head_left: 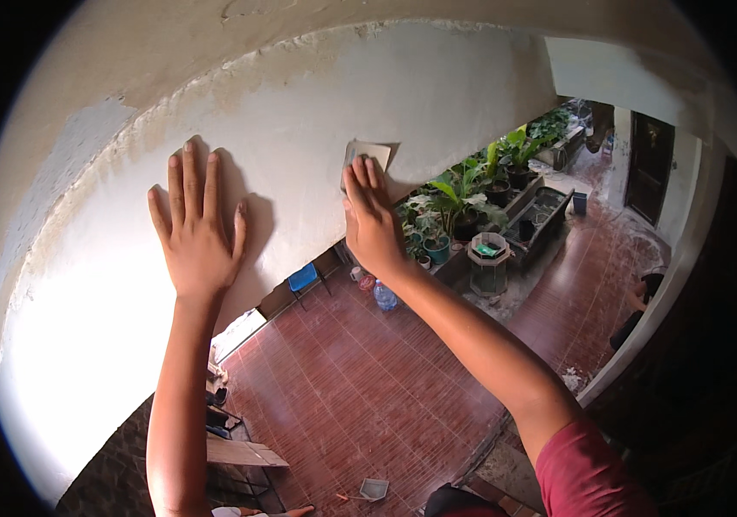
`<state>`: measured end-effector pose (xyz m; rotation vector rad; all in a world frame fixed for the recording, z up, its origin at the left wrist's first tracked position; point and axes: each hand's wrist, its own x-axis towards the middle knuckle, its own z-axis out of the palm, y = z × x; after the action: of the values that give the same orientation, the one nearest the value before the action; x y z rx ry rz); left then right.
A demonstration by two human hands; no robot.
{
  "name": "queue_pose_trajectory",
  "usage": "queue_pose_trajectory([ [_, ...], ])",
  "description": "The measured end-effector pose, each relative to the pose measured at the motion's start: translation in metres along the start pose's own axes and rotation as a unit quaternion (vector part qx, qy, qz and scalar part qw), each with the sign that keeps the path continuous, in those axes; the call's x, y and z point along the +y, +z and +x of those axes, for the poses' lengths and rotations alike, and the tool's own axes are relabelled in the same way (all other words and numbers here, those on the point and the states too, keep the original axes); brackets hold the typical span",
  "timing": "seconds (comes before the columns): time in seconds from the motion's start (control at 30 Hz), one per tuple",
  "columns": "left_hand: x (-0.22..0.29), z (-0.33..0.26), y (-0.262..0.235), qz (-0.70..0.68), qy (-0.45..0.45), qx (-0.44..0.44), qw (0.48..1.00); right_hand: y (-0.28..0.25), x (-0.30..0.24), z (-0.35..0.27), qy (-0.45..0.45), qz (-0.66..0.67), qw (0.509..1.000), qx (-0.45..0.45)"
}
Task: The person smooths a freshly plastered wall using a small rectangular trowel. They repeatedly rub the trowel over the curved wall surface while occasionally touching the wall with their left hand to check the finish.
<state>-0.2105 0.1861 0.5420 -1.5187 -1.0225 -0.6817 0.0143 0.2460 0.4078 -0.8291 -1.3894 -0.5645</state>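
My left hand (196,237) lies flat on the white wall (299,112) with its fingers spread, holding nothing. To its right, my right hand (374,220) presses a small, pale sheet of sandpaper (374,152) against the same wall. Its fingers are close together over the sheet's lower part, and the upper corners stick out past the fingertips. Whether the sheet is folded, I cannot tell. A rough, chipped seam (140,129) runs above both hands, where the white surface meets a beige one.
Far below lies a red tiled floor (343,370). Potted plants (450,202) stand beyond the wall's lower edge, near an octagonal tank (488,263). A blue chair (303,277) and a water bottle (384,295) are under the wall. A dustpan (374,489) lies below; a person (636,310) is at right.
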Motion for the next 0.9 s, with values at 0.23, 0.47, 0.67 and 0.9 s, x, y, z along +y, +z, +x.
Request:
queue_pose_trajectory([
  [0.23,-0.002,-0.001,0.001,-0.013,0.004,0.002,1.0,0.0,0.002,-0.006,-0.067,-0.001,0.996,0.05],
  [0.47,-0.004,0.0,-0.003,-0.032,0.014,0.011,0.999,0.002,0.001,-0.001,-0.025,-0.006,1.0,0.016],
  [0.67,-0.028,0.019,-0.01,-0.053,0.03,0.044,0.997,0.007,0.0,0.025,-0.032,0.019,0.999,0.039],
  [0.9,-0.033,0.019,-0.006,-0.029,0.041,0.055,0.997,0.011,-0.01,0.072,-0.044,0.017,0.997,0.063],
])
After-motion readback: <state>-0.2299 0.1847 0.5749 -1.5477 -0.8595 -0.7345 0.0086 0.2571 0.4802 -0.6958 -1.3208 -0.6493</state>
